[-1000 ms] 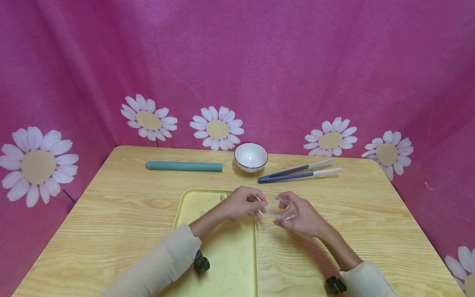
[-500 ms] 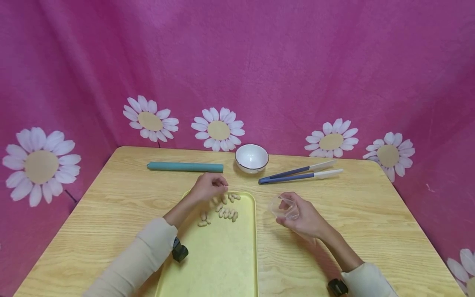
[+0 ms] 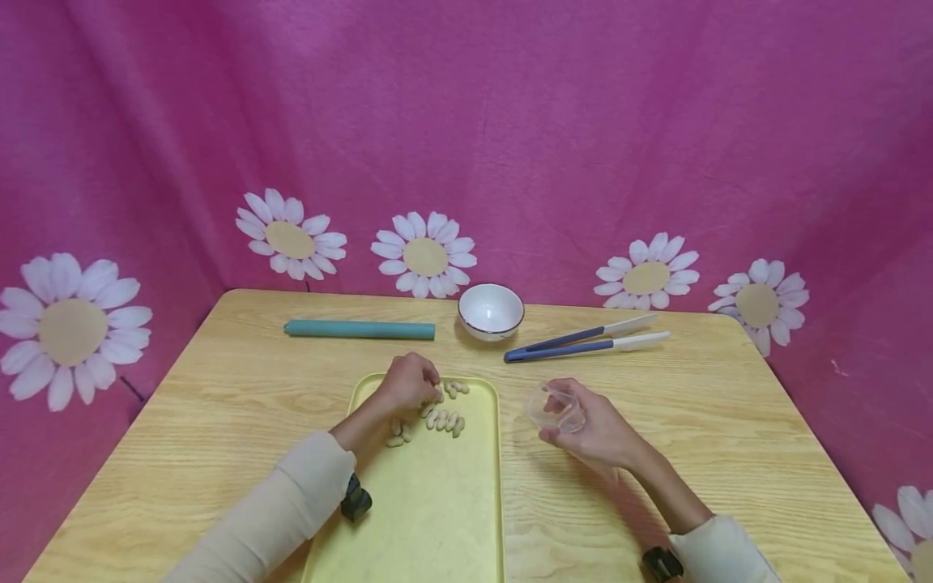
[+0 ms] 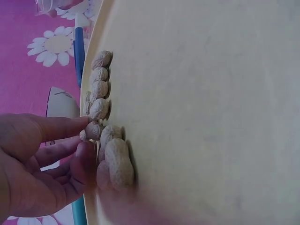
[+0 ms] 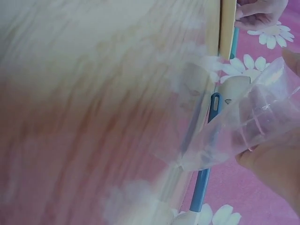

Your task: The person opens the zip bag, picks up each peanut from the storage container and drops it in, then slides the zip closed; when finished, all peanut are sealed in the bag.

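My left hand point(image 3: 408, 382) reaches over the far end of the yellow tray point(image 3: 452, 502), finger and thumb pinching a peanut point(image 4: 94, 130) from either side. Beside it on the tray, several peanuts point(image 3: 445, 421) lie in small groups; my hand hides part of them in the head view. To the right of the tray, above the table, my right hand point(image 3: 598, 425) grips a clear plastic cup point(image 3: 547, 407). Its mouth points left, towards the tray. In the right wrist view fingers show through the cup's clear wall point(image 5: 220, 136), and no contents can be made out.
A white bowl with a dark rim point(image 3: 492, 312) stands at the table's back. Left of it lies a teal stick point(image 3: 360, 329); to its right, blue and white tongs point(image 3: 561, 350). A pink flowered cloth point(image 3: 539, 162) surrounds the table point(image 3: 656, 405) at back and sides.
My left hand has gone from beside the cup, left to the tray's far edge, then down onto the peanuts. The right hand keeps the cup in nearly the same spot.
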Action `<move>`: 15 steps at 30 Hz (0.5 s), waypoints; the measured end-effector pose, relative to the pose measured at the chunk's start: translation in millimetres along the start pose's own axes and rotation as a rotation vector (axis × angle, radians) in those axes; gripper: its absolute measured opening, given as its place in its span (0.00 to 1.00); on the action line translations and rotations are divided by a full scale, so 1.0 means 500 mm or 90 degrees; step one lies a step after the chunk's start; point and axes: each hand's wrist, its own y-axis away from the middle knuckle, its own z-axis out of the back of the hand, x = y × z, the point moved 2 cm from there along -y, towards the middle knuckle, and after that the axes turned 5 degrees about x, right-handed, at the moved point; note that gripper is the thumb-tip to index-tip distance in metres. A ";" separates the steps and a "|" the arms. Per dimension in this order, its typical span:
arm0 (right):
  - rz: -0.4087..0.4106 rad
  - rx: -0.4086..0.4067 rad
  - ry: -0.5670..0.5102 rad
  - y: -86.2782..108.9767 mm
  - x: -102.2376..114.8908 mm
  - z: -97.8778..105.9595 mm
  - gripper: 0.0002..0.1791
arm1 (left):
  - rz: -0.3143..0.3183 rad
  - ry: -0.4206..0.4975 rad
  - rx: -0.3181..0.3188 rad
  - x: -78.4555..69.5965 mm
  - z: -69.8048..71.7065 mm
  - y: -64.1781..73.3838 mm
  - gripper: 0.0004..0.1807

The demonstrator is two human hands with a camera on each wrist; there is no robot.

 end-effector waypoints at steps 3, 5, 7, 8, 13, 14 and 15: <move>-0.006 0.004 0.006 0.001 -0.001 0.000 0.34 | -0.002 0.017 -0.006 -0.001 -0.001 0.001 0.08; -0.010 0.002 0.008 0.000 -0.002 0.001 0.35 | -0.004 0.033 -0.015 0.000 -0.001 0.002 0.10; -0.014 0.004 0.007 -0.001 -0.005 0.002 0.35 | -0.002 0.049 -0.021 0.003 -0.001 0.003 0.10; -0.016 0.004 0.006 -0.002 -0.006 0.002 0.35 | -0.003 0.057 -0.024 0.005 -0.001 0.003 0.10; -0.020 0.010 0.010 -0.005 -0.006 -0.001 0.34 | -0.003 0.086 -0.035 0.011 0.004 0.004 0.07; -0.019 0.009 0.013 -0.005 -0.006 -0.002 0.34 | -0.005 0.092 -0.040 0.010 0.006 0.004 0.07; -0.019 0.008 0.016 -0.005 -0.006 -0.002 0.34 | -0.007 0.098 -0.045 0.008 0.008 0.004 0.06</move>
